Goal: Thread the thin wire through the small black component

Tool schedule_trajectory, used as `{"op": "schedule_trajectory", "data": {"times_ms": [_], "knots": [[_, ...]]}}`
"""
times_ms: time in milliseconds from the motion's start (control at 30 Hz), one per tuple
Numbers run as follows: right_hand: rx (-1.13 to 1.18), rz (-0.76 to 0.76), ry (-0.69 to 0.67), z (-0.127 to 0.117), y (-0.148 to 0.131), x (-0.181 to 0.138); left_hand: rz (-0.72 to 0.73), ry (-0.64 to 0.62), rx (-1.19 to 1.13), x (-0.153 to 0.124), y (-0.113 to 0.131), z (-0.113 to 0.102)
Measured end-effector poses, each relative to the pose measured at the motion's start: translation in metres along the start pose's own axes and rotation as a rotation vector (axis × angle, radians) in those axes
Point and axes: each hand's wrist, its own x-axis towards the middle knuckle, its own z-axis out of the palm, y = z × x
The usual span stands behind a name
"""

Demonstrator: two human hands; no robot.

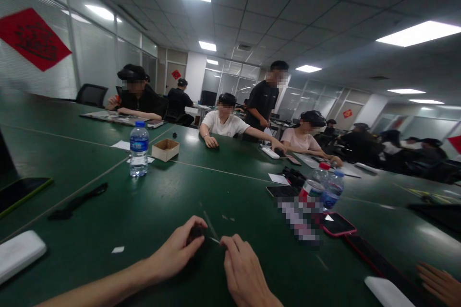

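My left hand (178,252) rests low on the dark green table (151,206), its fingers pinched round a small dark object (196,234) that I cannot make out. My right hand (245,273) sits just to its right, fingers curled together, pinching the end of a thin pale strip (213,239) that runs between the two hands. A few tiny pale scraps lie on the table just beyond the hands. Both forearms enter from the bottom edge.
A water bottle (139,148) and a small cardboard box (165,149) stand at mid left. A black strap (77,201), a white case (19,254), two bottles (324,184) and a red-edged phone (338,224) lie around. Several people sit opposite; another person's hand (441,283) is at the bottom right.
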Motion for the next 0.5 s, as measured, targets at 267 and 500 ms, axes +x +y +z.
{"op": "schedule_trajectory", "data": {"times_ms": [267,500], "knots": [[-0.003,-0.03,0.027,0.006,0.006,-0.001,-0.016,-0.045,-0.044,0.002,-0.003,0.001],[-0.037,-0.009,-0.008,0.009,0.004,-0.002,-0.013,-0.061,-0.076,0.003,-0.012,-0.001]]}}
